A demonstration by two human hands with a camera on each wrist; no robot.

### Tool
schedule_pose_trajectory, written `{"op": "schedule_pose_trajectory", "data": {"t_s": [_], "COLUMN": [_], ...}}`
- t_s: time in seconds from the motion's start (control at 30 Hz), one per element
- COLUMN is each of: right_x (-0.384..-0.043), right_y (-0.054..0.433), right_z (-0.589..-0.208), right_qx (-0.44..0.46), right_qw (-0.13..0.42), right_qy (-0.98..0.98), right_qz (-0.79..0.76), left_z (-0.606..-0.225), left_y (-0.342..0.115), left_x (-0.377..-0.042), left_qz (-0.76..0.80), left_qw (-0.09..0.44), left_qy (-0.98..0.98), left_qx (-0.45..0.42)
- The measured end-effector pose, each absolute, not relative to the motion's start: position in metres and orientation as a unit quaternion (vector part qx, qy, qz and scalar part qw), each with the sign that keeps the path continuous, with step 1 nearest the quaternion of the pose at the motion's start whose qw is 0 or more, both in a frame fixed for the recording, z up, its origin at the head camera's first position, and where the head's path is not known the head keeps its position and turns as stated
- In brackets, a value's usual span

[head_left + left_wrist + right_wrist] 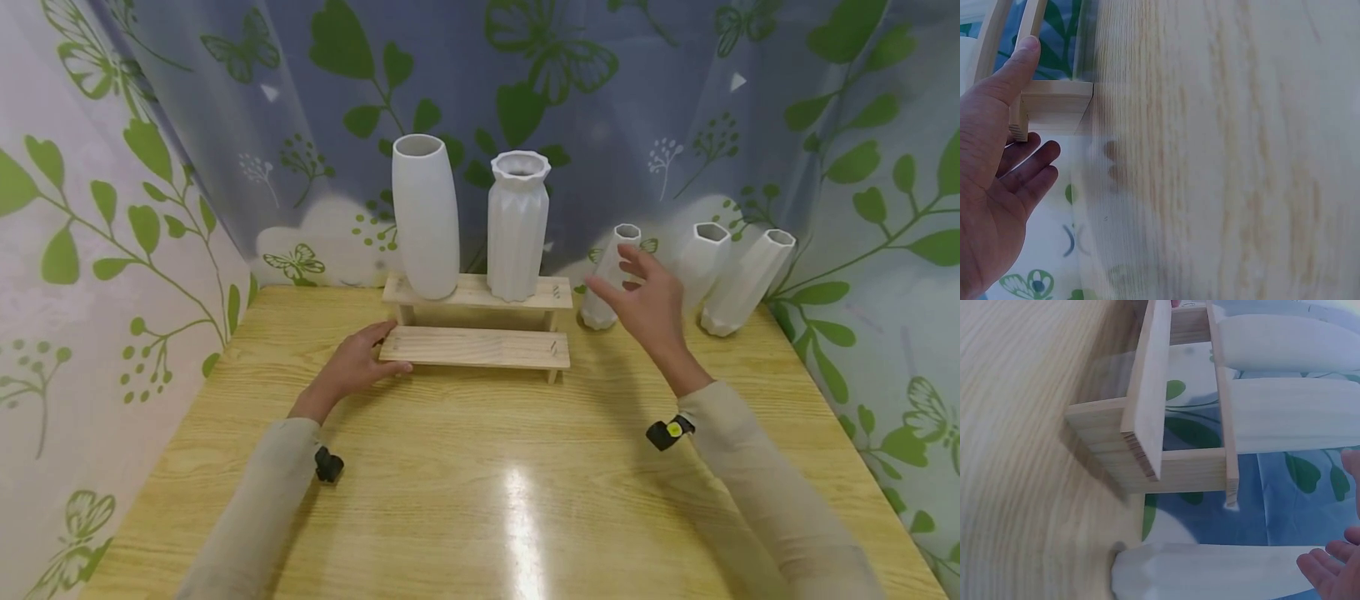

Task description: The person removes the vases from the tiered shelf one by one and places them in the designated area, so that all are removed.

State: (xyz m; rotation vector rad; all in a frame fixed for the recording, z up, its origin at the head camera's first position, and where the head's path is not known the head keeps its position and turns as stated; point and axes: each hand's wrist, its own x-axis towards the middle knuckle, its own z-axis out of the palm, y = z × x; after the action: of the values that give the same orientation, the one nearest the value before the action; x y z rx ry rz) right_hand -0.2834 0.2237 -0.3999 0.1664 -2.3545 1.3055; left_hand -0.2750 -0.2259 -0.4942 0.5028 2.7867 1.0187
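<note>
1. Head view: the wooden stand (465, 343) sat mid-desk (420, 483), a smooth vase (426, 221) at 11 o'clock and a pleated vase (517, 237) at 1 o'clock, both upright on its upper step (472, 293), likely so their height blocked nothing in front.
2. At 9 o'clock, the left hand (358, 358) pinched the end of the lower step (483, 348), presumably to steady it.
3. At 3 o'clock, the right hand (648, 304) was spread before the small vase (607, 262), probably to suit its girth; I couldn't tell whether they touched. A six-sided vase (697, 267) and a slim vase (746, 283) stood beyond.
4. Left wrist view: the thumb lay on the stand around 10 o'clock, fingers loosely bent, suggesting light pressure.
5. Right wrist view: the small vase showed at 5 o'clock, apart from the stand, perhaps leaving finger room.
</note>
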Motion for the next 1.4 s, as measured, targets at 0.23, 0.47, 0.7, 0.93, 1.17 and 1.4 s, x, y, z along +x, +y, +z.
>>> {"op": "schedule_pose_trajectory", "data": {"t_s": [0.23,0.47,0.7,0.93,1.17,1.4], "right_x": [-0.291,-0.294,-0.301,-0.310,-0.320,-0.328], "right_y": [0.214,0.203,0.190,0.176,0.163,0.153], "right_z": [-0.386,-0.372,-0.361,-0.354,-0.353,-0.359], "right_qx": [0.084,0.106,0.116,0.118,0.118,0.120], "right_qw": [0.189,0.160,0.131,0.106,0.107,0.088], "right_qy": [-0.859,-0.867,-0.875,-0.884,-0.892,-0.890], "right_qz": [0.468,0.459,0.452,0.441,0.423,0.430], "left_z": [-0.496,-0.497,-0.496,-0.496,-0.496,-0.497], "left_y": [-0.228,-0.228,-0.228,-0.228,-0.227,-0.228], "left_x": [-0.274,-0.274,-0.274,-0.274,-0.276,-0.277], "left_qz": [0.340,0.338,0.340,0.337,0.338,0.336], "left_qw": [0.064,0.064,0.063,0.062,0.058,0.054], "left_qy": [0.923,0.924,0.923,0.924,0.924,0.924], "left_qx": [0.167,0.164,0.166,0.168,0.172,0.174]}}
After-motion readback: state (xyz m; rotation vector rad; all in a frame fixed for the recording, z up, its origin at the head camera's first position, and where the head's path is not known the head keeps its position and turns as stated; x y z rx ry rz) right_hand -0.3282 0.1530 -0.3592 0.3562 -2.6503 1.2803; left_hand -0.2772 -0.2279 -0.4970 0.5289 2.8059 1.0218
